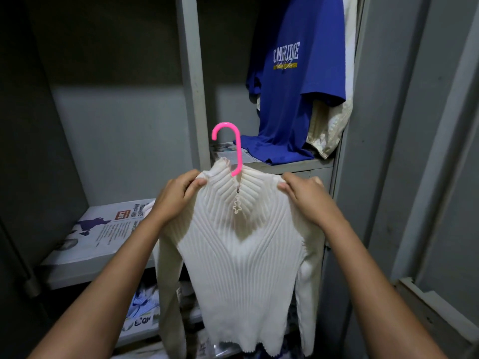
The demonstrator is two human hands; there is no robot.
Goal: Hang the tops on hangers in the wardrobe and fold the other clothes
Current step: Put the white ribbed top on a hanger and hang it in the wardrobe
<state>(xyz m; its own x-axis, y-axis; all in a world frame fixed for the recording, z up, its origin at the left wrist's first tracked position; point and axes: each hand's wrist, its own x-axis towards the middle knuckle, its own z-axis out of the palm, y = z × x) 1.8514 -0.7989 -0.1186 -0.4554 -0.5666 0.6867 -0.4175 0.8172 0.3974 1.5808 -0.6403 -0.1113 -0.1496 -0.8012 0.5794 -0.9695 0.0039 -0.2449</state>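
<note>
A newspaper (103,229) lines the left shelf (77,275) of the wardrobe (191,73). The left hand (176,198) pinches one shoulder of a white ribbed top (243,255), held up in front of the wardrobe's middle post; the pink hanger (234,149) already sits inside it, hook free above the collar. The right hand (305,195) grips the other shoulder. Further right, a blue T-shirt (293,99) hangs in the right bay. This looks like the hanging step, with the shoulders being settled; next, the hook must be lifted to a rail, which is out of view.
</note>
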